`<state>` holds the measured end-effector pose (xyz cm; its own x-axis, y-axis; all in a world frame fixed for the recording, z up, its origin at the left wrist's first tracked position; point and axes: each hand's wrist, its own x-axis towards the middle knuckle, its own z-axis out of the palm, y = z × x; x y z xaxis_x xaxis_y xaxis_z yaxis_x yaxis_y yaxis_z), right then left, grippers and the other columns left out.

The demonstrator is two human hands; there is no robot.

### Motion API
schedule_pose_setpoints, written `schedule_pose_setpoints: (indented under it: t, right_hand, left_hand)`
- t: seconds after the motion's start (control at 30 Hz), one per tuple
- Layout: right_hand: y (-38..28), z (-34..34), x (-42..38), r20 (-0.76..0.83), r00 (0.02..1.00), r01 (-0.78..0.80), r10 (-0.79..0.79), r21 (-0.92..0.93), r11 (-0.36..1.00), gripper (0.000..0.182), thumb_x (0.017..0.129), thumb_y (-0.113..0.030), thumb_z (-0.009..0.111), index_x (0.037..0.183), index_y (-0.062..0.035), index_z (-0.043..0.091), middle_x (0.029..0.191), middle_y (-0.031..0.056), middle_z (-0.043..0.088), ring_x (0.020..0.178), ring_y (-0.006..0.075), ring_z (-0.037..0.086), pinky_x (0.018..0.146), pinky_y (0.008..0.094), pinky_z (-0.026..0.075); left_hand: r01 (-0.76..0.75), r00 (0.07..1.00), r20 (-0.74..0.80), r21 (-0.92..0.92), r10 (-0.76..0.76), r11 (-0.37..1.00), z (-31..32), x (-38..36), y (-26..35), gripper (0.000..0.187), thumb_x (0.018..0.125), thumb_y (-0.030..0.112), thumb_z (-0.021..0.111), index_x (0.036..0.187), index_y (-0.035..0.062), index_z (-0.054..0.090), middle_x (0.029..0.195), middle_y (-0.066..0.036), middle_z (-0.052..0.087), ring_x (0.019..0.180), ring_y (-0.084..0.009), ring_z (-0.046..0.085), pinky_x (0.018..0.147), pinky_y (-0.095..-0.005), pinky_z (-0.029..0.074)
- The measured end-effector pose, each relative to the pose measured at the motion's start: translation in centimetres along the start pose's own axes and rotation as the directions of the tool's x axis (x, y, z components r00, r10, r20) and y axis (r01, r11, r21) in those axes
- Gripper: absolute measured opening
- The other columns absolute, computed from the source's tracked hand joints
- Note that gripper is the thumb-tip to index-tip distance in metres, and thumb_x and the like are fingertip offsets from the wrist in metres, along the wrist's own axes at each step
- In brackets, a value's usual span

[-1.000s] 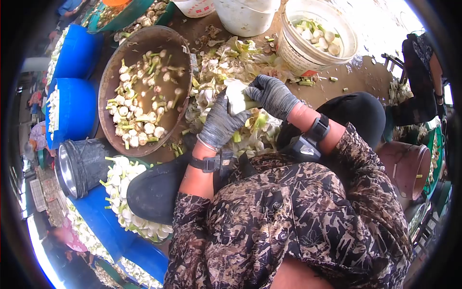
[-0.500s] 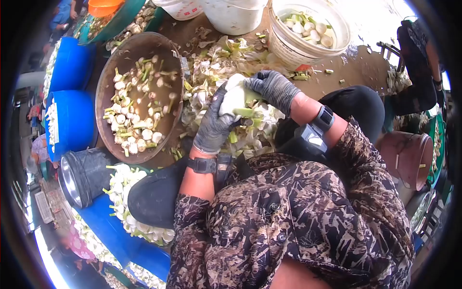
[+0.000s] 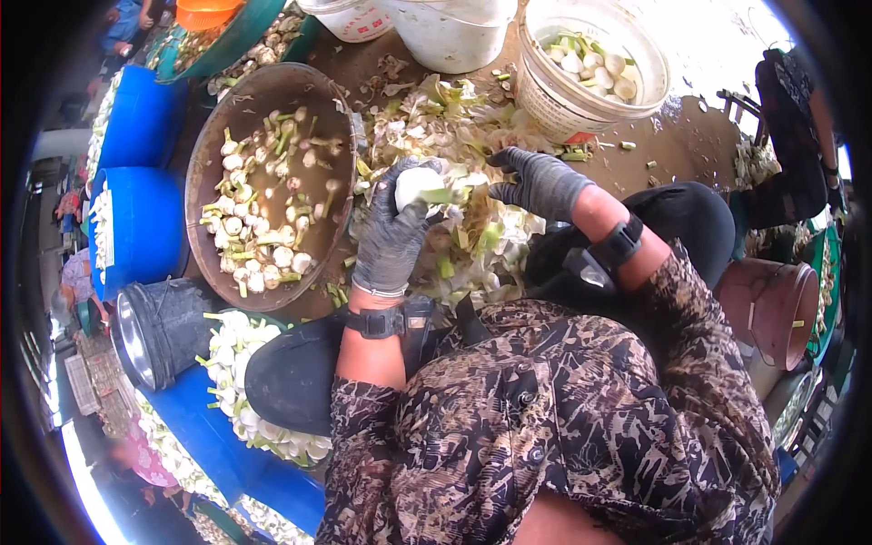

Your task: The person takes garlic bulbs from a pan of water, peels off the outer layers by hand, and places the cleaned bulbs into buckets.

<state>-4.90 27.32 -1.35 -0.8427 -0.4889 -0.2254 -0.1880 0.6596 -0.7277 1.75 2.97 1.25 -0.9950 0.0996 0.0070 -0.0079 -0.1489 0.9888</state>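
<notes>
My left hand (image 3: pixel 391 236), in a grey glove, is closed around a white bulb with a green stalk (image 3: pixel 416 186) and holds it over a heap of white and green peelings (image 3: pixel 454 118). The gloved right hand (image 3: pixel 540 184) is a little to the right of the bulb and does not touch it. Its fingers are curled, and whether they hold anything is unclear. Both wrists carry black straps. My patterned sleeves and dark knees fill the lower part of the view.
A brown basin (image 3: pixel 195 182) of peeled bulbs in murky water sits left of the heap. A white bucket (image 3: pixel 563 109) with bulbs stands at the back right. Blue barrels (image 3: pixel 136 227), a black bucket (image 3: pixel 154 318) and a brown pot (image 3: pixel 772 309) surround me. Another person (image 3: pixel 795 136) sits at the right.
The right hand has let go of the bulb's stalk and moved away to the right. The left hand has carried the bulb slightly left, towards the basin.
</notes>
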Motion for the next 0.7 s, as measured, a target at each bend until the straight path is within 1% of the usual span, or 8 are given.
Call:
schedule_pose_setpoints:
  t: [0.17, 0.2, 0.3, 0.4, 0.47, 0.53, 0.6, 0.7]
  right_hand:
    - [-5.0, -1.7, -0.3, 0.008, 1.0, -0.024, 0.026, 0.726, 0.687, 0.053, 0.094, -0.044, 0.057, 0.129, -0.0032, 0.053, 0.116, 0.014, 0.064, 0.103, 0.0206, 0.061, 0.089, 0.0329, 0.048]
    - [-5.4, -0.5, -0.2, -0.199, 0.974, 0.203, -0.111, 0.537, 0.819, 0.05, 0.094, -0.046, 0.056, 0.118, -0.0029, 0.059, 0.104, 0.0159, 0.067, 0.093, 0.0263, 0.064, 0.083, 0.0359, 0.049]
    - [-6.5, 0.6, 0.1, 0.086, 0.984, 0.155, -0.157, 0.024, 0.988, 0.046, 0.096, -0.048, 0.048, 0.098, -0.0034, 0.062, 0.087, 0.0234, 0.064, 0.084, 0.0422, 0.06, 0.075, 0.045, 0.048]
    - [-6.9, 1.5, -0.1, 0.108, 0.99, 0.077, -0.09, 0.12, 0.99, 0.045, 0.096, -0.044, 0.05, 0.108, -0.0027, 0.061, 0.095, 0.0255, 0.064, 0.092, 0.0429, 0.06, 0.08, 0.0462, 0.047]
    - [-6.6, 3.5, 0.0, -0.054, 0.981, 0.193, -0.186, 0.297, 0.935, 0.038, 0.096, -0.037, 0.053, 0.108, -0.0019, 0.06, 0.092, 0.0244, 0.064, 0.086, 0.039, 0.062, 0.076, 0.0438, 0.048]
    - [-6.3, 4.6, -0.3, -0.23, 0.944, 0.317, -0.235, 0.443, 0.839, 0.031, 0.096, -0.03, 0.056, 0.108, -0.001, 0.06, 0.09, 0.0233, 0.065, 0.08, 0.0351, 0.064, 0.073, 0.0414, 0.049]
    - [-6.3, 4.7, -0.4, -0.179, 0.934, 0.337, -0.31, 0.144, 0.93, 0.054, 0.094, -0.036, 0.058, 0.128, 0.0049, 0.051, 0.115, 0.0284, 0.059, 0.104, 0.0396, 0.06, 0.09, 0.0422, 0.047]
    - [-7.4, 2.3, 0.5, 0.362, 0.931, 0.103, -0.04, -0.156, 0.982, 0.044, 0.093, -0.034, 0.057, 0.119, 0.001, 0.059, 0.104, 0.0248, 0.065, 0.097, 0.0382, 0.064, 0.085, 0.0431, 0.05]
  left_hand:
    - [-0.057, 0.996, -0.038, 0.446, 0.083, 0.893, -0.2, 0.4, -0.5, 0.05, 0.084, 0.013, 0.068, 0.13, 0.0056, 0.048, 0.117, -0.01, 0.059, 0.107, -0.0192, 0.057, 0.095, -0.0317, 0.047]
    - [-0.054, 0.996, -0.034, 0.477, 0.08, 0.877, 0.0, 0.5, -0.7, 0.052, 0.083, 0.015, 0.072, 0.129, 0.0048, 0.05, 0.114, -0.009, 0.061, 0.105, -0.0181, 0.058, 0.094, -0.0305, 0.047]
    - [-0.021, 0.998, -0.044, 0.466, 0.047, 0.885, -0.1, 0.4, -1.1, 0.058, 0.079, 0.008, 0.07, 0.132, 0.0053, 0.046, 0.121, -0.011, 0.056, 0.11, -0.021, 0.056, 0.097, -0.0329, 0.046]
    - [-0.066, 0.992, -0.065, 0.443, 0.105, 0.894, -0.6, 0.3, -1.7, 0.055, 0.084, 0.016, 0.07, 0.132, 0.0041, 0.046, 0.122, -0.01, 0.055, 0.111, -0.021, 0.056, 0.096, -0.0329, 0.046]
    - [0.013, 0.994, -0.099, -0.262, -0.04, 0.965, 1.0, -0.1, -1.4, 0.053, 0.089, 0.028, 0.067, 0.132, 0.0034, 0.047, 0.123, -0.009, 0.055, 0.111, -0.0209, 0.055, 0.096, -0.0331, 0.045]
    - [0.041, 0.996, -0.05, -0.457, -0.071, 0.888, 1.1, 0.2, -3.4, 0.053, 0.092, 0.035, 0.063, 0.132, 0.0044, 0.048, 0.123, -0.007, 0.056, 0.112, -0.0204, 0.055, 0.097, -0.0338, 0.044]
    - [0.058, 0.994, -0.043, -0.585, -0.102, 0.809, 0.7, 0.2, -4.7, 0.058, 0.093, 0.039, 0.059, 0.136, 0.0034, 0.041, 0.126, -0.011, 0.052, 0.119, -0.0236, 0.051, 0.105, -0.0378, 0.04]
    - [-0.019, 0.999, -0.051, -0.519, -0.009, 0.855, 1.2, -0.2, -2.7, 0.056, 0.091, 0.029, 0.065, 0.135, 0.0046, 0.041, 0.124, -0.011, 0.054, 0.114, -0.0261, 0.055, 0.1, -0.0394, 0.045]
